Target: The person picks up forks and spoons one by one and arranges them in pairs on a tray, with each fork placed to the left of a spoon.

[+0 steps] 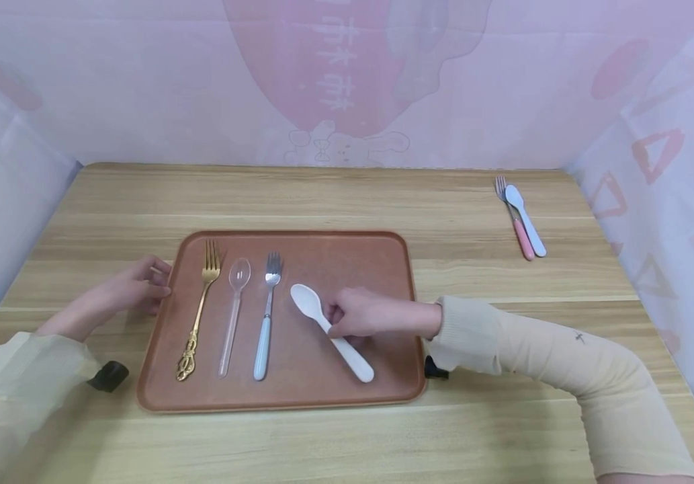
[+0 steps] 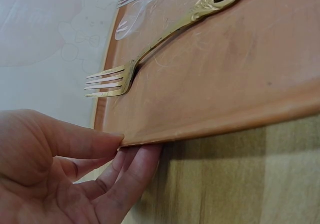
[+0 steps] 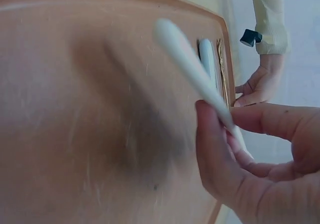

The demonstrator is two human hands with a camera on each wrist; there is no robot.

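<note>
Four utensils lie on the reddish-brown rectangular tray (image 1: 347, 252): an ornate gold fork (image 1: 199, 312), a clear plastic spoon (image 1: 233, 310), a steel fork with a pale blue handle (image 1: 265, 316) and a white plastic spoon (image 1: 330, 330). The right hand (image 1: 363, 314) pinches the white spoon's handle between thumb and fingers, the spoon slanting across the tray's right half. The left hand (image 1: 124, 291) grips the tray's left rim, thumb on top and fingers (image 2: 131, 171) underneath.

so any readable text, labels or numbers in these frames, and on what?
"林" and "林", white characters in a vertical column on the pink shape of the backdrop; blurred, so the reading is unsure.
A small dark cross-like mark on the right sleeve: a sign, not text.
Nothing legible on the tray, the white spoon or the other cutlery.
</note>
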